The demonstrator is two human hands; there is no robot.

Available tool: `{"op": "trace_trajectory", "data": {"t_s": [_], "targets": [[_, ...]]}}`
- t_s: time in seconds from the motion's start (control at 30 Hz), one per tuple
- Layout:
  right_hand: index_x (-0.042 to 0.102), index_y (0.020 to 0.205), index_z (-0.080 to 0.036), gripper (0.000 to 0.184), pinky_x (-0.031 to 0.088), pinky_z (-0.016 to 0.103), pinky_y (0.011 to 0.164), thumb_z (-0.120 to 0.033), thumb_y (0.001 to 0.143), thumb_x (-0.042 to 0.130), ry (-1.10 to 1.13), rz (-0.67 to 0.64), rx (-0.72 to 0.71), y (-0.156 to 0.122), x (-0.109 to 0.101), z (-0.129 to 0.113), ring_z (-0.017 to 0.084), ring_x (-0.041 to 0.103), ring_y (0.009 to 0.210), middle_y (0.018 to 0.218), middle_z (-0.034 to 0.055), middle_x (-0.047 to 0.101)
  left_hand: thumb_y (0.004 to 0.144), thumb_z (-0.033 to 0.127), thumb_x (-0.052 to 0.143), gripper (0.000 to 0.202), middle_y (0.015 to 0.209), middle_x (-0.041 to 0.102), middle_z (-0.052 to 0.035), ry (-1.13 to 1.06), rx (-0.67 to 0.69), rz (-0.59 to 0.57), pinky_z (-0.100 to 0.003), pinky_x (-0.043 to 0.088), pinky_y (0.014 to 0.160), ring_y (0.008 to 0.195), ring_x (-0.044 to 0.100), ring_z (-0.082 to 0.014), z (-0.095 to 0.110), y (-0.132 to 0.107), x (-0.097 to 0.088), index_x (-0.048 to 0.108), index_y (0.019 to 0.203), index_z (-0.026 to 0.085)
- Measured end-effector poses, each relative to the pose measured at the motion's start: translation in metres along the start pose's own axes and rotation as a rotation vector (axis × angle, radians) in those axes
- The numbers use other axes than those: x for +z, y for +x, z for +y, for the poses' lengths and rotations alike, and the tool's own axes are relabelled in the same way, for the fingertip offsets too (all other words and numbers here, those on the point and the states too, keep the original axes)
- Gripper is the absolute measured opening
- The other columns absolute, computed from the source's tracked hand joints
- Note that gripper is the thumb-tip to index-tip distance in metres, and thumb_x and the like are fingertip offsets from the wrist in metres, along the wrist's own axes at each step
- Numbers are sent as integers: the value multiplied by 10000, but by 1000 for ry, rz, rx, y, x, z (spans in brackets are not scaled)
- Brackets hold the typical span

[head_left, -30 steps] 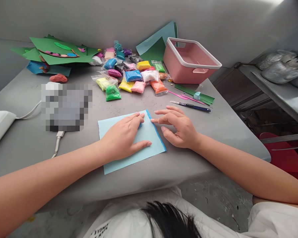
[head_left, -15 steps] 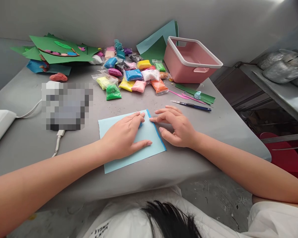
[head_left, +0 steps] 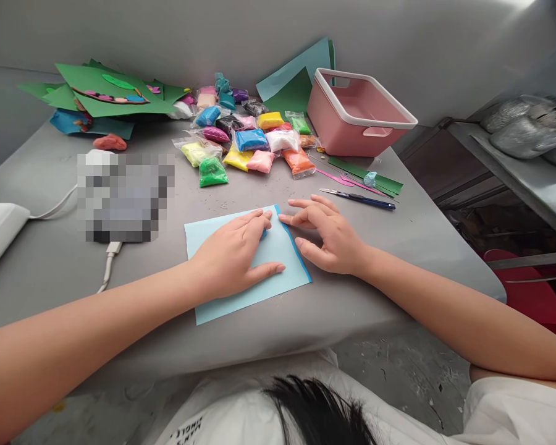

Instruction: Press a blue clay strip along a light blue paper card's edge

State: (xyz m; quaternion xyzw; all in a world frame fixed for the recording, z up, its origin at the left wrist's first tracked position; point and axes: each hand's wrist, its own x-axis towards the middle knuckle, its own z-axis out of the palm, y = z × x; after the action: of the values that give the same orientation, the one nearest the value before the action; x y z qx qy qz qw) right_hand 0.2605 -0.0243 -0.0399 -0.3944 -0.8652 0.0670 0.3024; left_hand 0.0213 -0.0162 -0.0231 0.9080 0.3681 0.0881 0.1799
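A light blue sheet of paper (head_left: 234,301) lies on the grey table near its front edge. Along its right side runs a strip of darker blue clay (head_left: 304,266). My left hand (head_left: 234,253) rests flat on the paper, fingers stretched out and thumb apart. A small bit of darker blue shows beside its fingers, mostly hidden. At the paper's right edge, my right hand (head_left: 331,238) touches the upper part of the blue strip with its index fingertip. Its other fingers are spread and hold nothing.
Several bags of coloured clay (head_left: 250,141) lie behind the paper. A pink basket (head_left: 352,123) stands at the back right, near a craft knife (head_left: 359,199) and pink tools (head_left: 336,178). At left are green card sheets (head_left: 106,93), a lump of red clay (head_left: 110,142) and a white cable (head_left: 109,266).
My right index fingertip has shifted very slightly up along the strip. My left hand and the paper stay in place; the whole view has drifted a little.
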Motion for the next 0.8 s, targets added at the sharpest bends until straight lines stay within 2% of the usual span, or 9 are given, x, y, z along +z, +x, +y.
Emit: {"op": "trace_trajectory", "data": {"t_s": [0.23, 0.37, 0.6, 0.7, 0.8], "targets": [[519, 1130, -227, 301, 265, 582, 1196, -265, 832, 517, -4, -56, 31, 1, -1, -1, 319, 509, 1381, 1236, 81, 727, 896, 586, 606, 733, 1550, 443, -216, 11, 1, 6, -446, 342, 1211, 1500, 328, -316, 0, 0, 0, 465, 1378, 51], [485, 1229, -228, 379, 194, 605, 1213, -311, 860, 514, -17, -124, 55, 2, -2, -1, 325, 420, 1444, 1339, 98, 666, 894, 584, 607, 723, 1511, 495, -213, -2, 8, 14, -443, 346, 1208, 1493, 343, -318, 0, 0, 0, 470, 1371, 58], [461, 1253, -220, 377, 139, 619, 1207, -388, 917, 477, -16, -189, 85, 3, 0, 0, 328, 325, 1492, 1438, 112, 590, 888, 578, 619, 737, 1506, 497, -222, -3, 11, 20, -447, 334, 1216, 1488, 348, -327, -1, 0, 1, 477, 1370, 38], [470, 1217, -217, 345, 129, 618, 1199, -390, 919, 480, -12, -179, 81, 3, 0, 0, 331, 342, 1482, 1418, 107, 610, 886, 575, 624, 734, 1500, 503, -221, -8, 11, 20, -451, 340, 1213, 1486, 352, -329, -1, 0, 2, 481, 1365, 38], [492, 1151, -226, 257, 162, 592, 1185, -318, 912, 474, 7, -69, 38, -1, -1, 0, 313, 452, 1414, 1321, 83, 685, 886, 579, 620, 722, 1509, 497, -212, -12, 8, 21, -458, 346, 1210, 1489, 347, -328, -1, 0, 2, 482, 1361, 53]]}}
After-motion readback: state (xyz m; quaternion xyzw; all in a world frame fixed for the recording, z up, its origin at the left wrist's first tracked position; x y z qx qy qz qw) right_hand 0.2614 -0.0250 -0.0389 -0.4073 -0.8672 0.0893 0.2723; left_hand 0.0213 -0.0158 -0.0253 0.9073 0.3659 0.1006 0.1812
